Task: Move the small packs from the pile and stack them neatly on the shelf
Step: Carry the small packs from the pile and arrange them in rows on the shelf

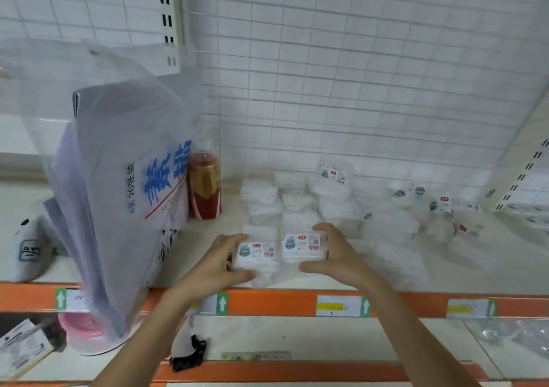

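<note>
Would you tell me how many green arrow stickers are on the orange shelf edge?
4: one far left, one under the left forearm, one centre-right, one far right, partly visible. More may be hidden.

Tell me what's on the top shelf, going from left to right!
White cap → big plastic bag → drink bottle → left hand → right hand → loose pile of small packs.

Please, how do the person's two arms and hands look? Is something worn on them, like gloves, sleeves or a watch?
Both arms are bare from the lower edge of the picture up to the hands. The left hand and the right hand have no gloves. No sleeve, watch, bracelet or ring shows, and there are no markings on them.
</note>
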Action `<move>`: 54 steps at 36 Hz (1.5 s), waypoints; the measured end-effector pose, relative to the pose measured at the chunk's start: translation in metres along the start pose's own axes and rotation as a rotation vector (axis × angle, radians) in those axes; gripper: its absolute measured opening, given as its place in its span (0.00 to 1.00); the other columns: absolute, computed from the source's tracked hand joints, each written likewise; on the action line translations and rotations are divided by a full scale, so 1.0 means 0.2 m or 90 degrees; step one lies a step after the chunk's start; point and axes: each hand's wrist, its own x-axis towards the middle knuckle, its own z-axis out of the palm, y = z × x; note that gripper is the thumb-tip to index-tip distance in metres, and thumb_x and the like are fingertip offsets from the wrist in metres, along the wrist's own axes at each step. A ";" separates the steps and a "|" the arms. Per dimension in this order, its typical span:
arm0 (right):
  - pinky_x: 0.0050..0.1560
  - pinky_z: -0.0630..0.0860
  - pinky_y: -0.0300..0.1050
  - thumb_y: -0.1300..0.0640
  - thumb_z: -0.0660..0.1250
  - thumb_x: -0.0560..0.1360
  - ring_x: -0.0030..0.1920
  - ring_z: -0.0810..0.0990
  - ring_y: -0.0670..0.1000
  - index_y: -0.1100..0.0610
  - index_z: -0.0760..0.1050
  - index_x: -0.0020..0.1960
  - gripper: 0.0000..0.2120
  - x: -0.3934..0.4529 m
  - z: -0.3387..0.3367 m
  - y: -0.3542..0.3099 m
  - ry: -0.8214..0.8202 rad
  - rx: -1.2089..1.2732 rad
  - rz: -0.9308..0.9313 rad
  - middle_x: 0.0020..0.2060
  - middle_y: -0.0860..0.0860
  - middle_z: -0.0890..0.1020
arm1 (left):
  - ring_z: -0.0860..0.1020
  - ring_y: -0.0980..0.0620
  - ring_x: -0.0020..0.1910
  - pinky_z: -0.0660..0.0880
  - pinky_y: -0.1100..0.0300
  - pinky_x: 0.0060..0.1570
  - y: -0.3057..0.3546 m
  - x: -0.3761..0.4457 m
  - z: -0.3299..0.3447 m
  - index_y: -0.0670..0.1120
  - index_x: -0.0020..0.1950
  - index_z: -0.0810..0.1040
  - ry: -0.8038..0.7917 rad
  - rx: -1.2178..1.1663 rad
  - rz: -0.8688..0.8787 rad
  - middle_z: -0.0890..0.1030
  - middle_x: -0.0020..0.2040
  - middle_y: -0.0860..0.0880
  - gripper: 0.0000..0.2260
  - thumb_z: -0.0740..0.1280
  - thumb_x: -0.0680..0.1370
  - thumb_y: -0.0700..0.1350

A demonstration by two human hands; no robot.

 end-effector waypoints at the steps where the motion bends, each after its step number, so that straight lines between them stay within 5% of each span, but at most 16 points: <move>1: 0.48 0.70 0.35 0.55 0.76 0.66 0.58 0.72 0.50 0.53 0.59 0.69 0.38 0.00 0.00 0.00 0.000 -0.016 -0.004 0.61 0.52 0.66 | 0.70 0.62 0.53 0.67 0.79 0.44 0.00 0.00 0.00 0.49 0.69 0.64 0.009 0.016 0.005 0.66 0.59 0.50 0.30 0.73 0.71 0.44; 5: 0.51 0.68 0.38 0.53 0.75 0.68 0.58 0.70 0.49 0.52 0.61 0.68 0.34 -0.01 0.01 -0.01 0.029 -0.148 -0.053 0.58 0.51 0.66 | 0.70 0.61 0.53 0.66 0.77 0.46 0.00 0.00 0.01 0.49 0.66 0.67 0.035 0.078 0.021 0.67 0.57 0.51 0.27 0.74 0.70 0.46; 10: 0.61 0.64 0.40 0.50 0.72 0.69 0.63 0.61 0.49 0.56 0.63 0.68 0.32 -0.07 0.01 -0.01 0.121 -0.329 -0.175 0.63 0.50 0.65 | 0.67 0.52 0.60 0.66 0.61 0.59 0.01 0.01 0.00 0.46 0.66 0.67 0.074 0.209 0.053 0.69 0.59 0.51 0.31 0.75 0.67 0.51; 15: 0.58 0.61 0.36 0.47 0.70 0.70 0.61 0.60 0.46 0.54 0.62 0.69 0.32 -0.24 -0.05 0.07 0.195 -0.326 -0.219 0.61 0.49 0.68 | 0.68 0.51 0.60 0.63 0.65 0.56 0.13 0.00 0.03 0.43 0.64 0.69 0.121 0.247 0.150 0.71 0.59 0.48 0.31 0.77 0.65 0.45; 18: 0.58 0.68 0.40 0.48 0.71 0.69 0.59 0.63 0.47 0.55 0.66 0.67 0.30 -0.40 -0.13 0.18 0.261 -0.317 -0.221 0.59 0.51 0.71 | 0.67 0.51 0.59 0.61 0.68 0.56 0.23 0.02 0.12 0.42 0.62 0.70 0.120 0.232 0.218 0.71 0.58 0.46 0.29 0.78 0.65 0.44; 23: 0.57 0.67 0.38 0.46 0.67 0.67 0.56 0.68 0.50 0.53 0.64 0.64 0.29 -0.72 -0.31 0.40 0.381 -0.270 -0.147 0.57 0.50 0.69 | 0.64 0.56 0.59 0.55 0.80 0.58 0.45 0.06 0.43 0.43 0.65 0.69 0.008 0.136 0.306 0.68 0.59 0.50 0.30 0.73 0.66 0.48; 30: 0.54 0.69 0.42 0.57 0.76 0.65 0.56 0.69 0.50 0.59 0.67 0.67 0.33 -1.23 -0.53 0.74 0.481 -0.230 0.025 0.59 0.54 0.71 | 0.67 0.57 0.56 0.59 0.77 0.56 0.75 0.07 1.03 0.53 0.61 0.67 -0.143 0.095 0.416 0.70 0.56 0.55 0.26 0.66 0.66 0.58; 35: 0.53 0.62 0.20 0.59 0.78 0.63 0.59 0.65 0.45 0.59 0.69 0.66 0.34 -1.60 -0.72 1.01 0.527 -0.224 0.093 0.61 0.52 0.67 | 0.67 0.55 0.60 0.64 0.64 0.57 0.98 0.00 1.47 0.46 0.64 0.70 -0.200 0.088 0.417 0.70 0.60 0.50 0.32 0.63 0.65 0.62; 38: 0.58 0.67 0.36 0.58 0.79 0.62 0.60 0.68 0.50 0.60 0.69 0.66 0.35 -1.79 -0.84 1.18 0.556 -0.241 0.127 0.61 0.56 0.69 | 0.65 0.59 0.59 0.60 0.70 0.57 1.15 -0.06 1.72 0.44 0.64 0.70 -0.211 0.059 0.416 0.68 0.59 0.52 0.33 0.63 0.64 0.63; 41: 0.56 0.75 0.49 0.59 0.79 0.61 0.59 0.72 0.57 0.60 0.70 0.66 0.36 -1.95 -0.95 1.33 0.567 -0.232 0.147 0.60 0.58 0.70 | 0.64 0.56 0.62 0.59 0.72 0.57 1.26 -0.08 1.95 0.43 0.65 0.69 -0.230 0.071 0.406 0.69 0.63 0.48 0.29 0.71 0.67 0.51; 44: 0.53 0.77 0.49 0.60 0.80 0.60 0.56 0.75 0.56 0.59 0.70 0.65 0.35 -2.08 -1.02 1.44 0.578 -0.235 0.157 0.59 0.58 0.71 | 0.65 0.52 0.63 0.58 0.72 0.54 1.32 -0.07 2.16 0.44 0.66 0.67 -0.256 0.082 0.383 0.68 0.63 0.48 0.29 0.74 0.68 0.42; 54: 0.57 0.75 0.46 0.58 0.78 0.64 0.57 0.73 0.52 0.57 0.70 0.66 0.33 -2.26 -1.19 1.73 0.582 -0.161 0.260 0.60 0.51 0.69 | 0.65 0.52 0.64 0.62 0.67 0.60 1.52 -0.05 2.60 0.43 0.67 0.65 -0.301 0.104 0.343 0.67 0.63 0.48 0.30 0.73 0.68 0.41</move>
